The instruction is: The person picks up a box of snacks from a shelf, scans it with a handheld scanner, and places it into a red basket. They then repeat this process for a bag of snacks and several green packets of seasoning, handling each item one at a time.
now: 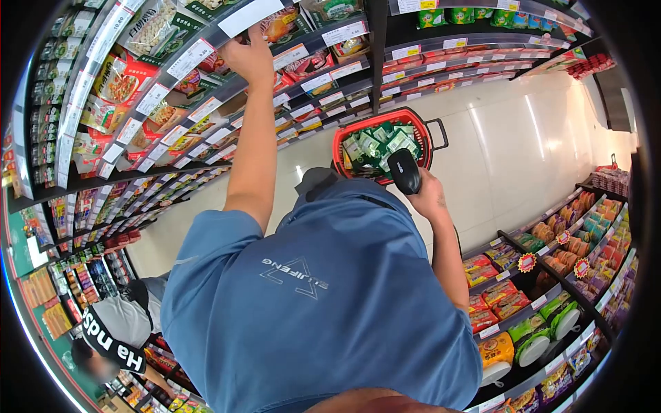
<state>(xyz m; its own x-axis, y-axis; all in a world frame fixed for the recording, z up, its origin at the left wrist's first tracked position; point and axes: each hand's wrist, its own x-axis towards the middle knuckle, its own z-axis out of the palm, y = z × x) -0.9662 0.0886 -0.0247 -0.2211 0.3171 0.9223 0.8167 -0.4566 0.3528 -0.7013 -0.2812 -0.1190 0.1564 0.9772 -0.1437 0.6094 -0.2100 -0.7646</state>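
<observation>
My left hand (pixel 249 60) is raised to the shelf front, with bent fingers in among the food packets; what they grip is hidden. Beside it sits an orange-red food packet (pixel 284 26), and a white blank card (pixel 250 15) hangs just above. My right hand (pixel 430 195) is wrapped round a black handheld barcode scanner (pixel 404 171). Below the scanner, on the floor, stands a red shopping basket (pixel 339 153) with a black handle, filled with many green-and-white packets (pixel 375 146).
Shelves with price tags (pixel 190 59) and bagged foods run along the left and front. Another shelf of snack packs (pixel 499 296) lines the right. A person in a cap (pixel 127 320) bends at the lower left. Pale floor tiles (pixel 499 155) lie between.
</observation>
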